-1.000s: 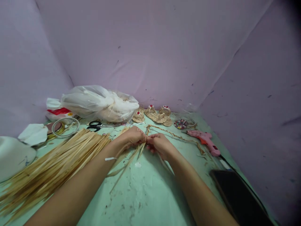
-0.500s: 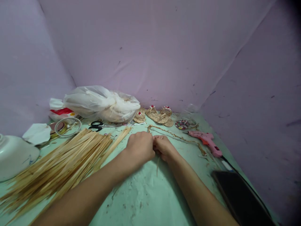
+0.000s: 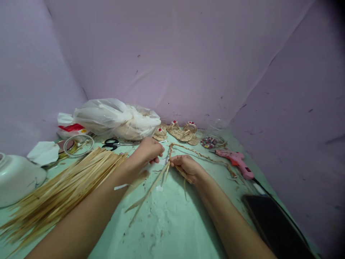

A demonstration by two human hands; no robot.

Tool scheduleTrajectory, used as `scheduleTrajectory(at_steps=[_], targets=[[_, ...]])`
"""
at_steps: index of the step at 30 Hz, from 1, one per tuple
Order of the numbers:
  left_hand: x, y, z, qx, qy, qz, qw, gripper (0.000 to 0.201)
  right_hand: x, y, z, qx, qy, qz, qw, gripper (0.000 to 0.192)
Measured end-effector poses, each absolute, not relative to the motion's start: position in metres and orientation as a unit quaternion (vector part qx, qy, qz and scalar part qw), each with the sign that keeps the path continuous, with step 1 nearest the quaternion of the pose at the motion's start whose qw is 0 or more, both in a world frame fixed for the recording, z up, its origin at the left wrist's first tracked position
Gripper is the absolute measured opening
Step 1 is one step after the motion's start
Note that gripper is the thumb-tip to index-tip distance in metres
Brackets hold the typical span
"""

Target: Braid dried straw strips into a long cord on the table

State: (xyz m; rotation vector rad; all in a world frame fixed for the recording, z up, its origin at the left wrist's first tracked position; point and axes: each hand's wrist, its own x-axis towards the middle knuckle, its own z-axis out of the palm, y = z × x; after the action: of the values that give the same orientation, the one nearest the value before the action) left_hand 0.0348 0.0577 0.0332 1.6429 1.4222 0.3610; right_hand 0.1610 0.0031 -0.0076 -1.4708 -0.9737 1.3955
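Observation:
My right hand (image 3: 187,167) pinches a thin straw braid (image 3: 170,150) at its lower end. Loose straw strands (image 3: 151,192) fan out from there toward the lower left, and others hang under the palm. From a bend near the sandals, the finished cord (image 3: 199,154) runs right toward the glue gun. My left hand (image 3: 149,149) is apart from the braid, to its left, with fingers curled; what they hold, if anything, is hidden. Below its wrist, a blurred strip (image 3: 137,182) and a small white piece (image 3: 121,187) show.
A bundle of dried straw (image 3: 72,187) lies left. Behind are scissors (image 3: 111,144), a tied plastic bag (image 3: 115,120), small woven sandals (image 3: 179,133) and beads (image 3: 208,142). A pink glue gun (image 3: 235,161) and a dark phone-like slab (image 3: 275,226) lie right.
My left hand has parted from my right hand and moved left and up. The braid's end and its spread strands have come into view. My right hand stays nearly in place.

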Motion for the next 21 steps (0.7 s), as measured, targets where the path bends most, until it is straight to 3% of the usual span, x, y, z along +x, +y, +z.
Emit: scheduleTrajectory(at_steps=[3,6,9,15,21], targets=[[0.042,0.057,0.017,0.575,0.51,0.086,0.634,0.01,0.162,0.004,-0.01,-0.533,-0.34,0.63,0.452,0.01],[0.047,0.053,0.005,0.547,0.466,0.064,0.693,0.008,0.167,0.007,-0.016,-0.525,-0.369,0.628,0.442,0.005],[0.047,0.053,0.0,0.601,0.497,0.062,0.623,0.009,0.172,0.008,-0.021,-0.597,-0.445,0.547,0.381,0.004],[0.049,0.057,-0.011,0.766,0.503,0.139,0.375,0.011,0.173,0.001,-0.009,-0.699,-0.632,0.231,0.243,0.015],[0.051,0.058,-0.011,0.726,0.522,0.126,0.43,0.013,0.162,-0.008,0.013,-0.761,-0.617,0.131,0.155,0.017]])
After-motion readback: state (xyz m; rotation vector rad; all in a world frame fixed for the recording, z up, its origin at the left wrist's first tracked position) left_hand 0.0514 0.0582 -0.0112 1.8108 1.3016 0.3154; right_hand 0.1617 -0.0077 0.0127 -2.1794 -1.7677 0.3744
